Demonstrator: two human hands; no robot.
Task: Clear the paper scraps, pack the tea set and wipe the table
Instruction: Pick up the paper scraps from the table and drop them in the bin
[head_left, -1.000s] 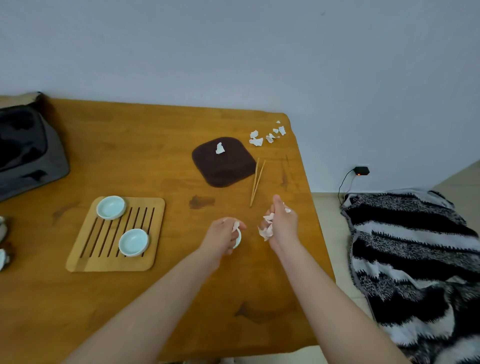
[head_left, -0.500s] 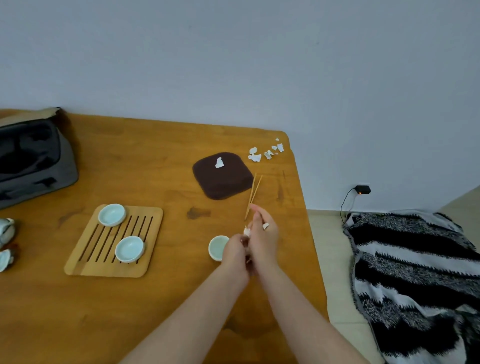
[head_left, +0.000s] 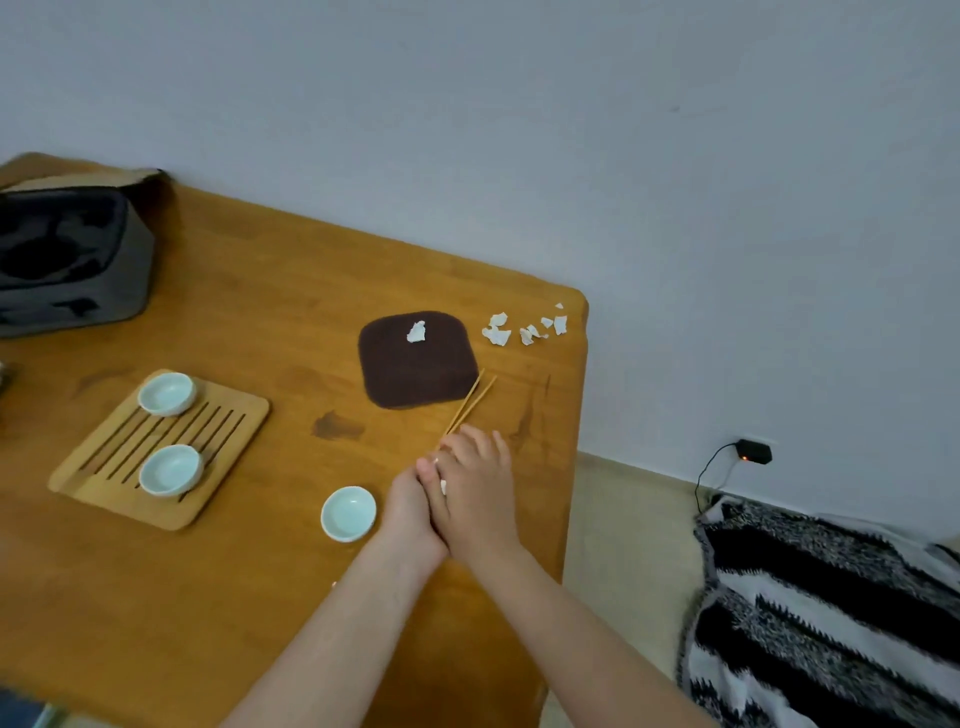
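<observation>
1. Paper scraps (head_left: 443, 486) show white between the pressed-together left hand (head_left: 410, 501) and right hand (head_left: 475, 488); both sets of fingers are closed over them.
2. Scrap-clearing looks underway; next, reach toward 12 o'clock for loose scraps (head_left: 524, 330) at the counter (head_left: 270, 312) corner and one on the brown mat (head_left: 418, 361).
3. At 9 o'clock, a cup (head_left: 348, 513) sits empty; the bamboo tray (head_left: 161, 449) holds two more.

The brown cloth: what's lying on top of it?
One white paper scrap sits on the brown cloth, near its far edge. Nothing else is on it. What's underneath can't be seen.
</observation>
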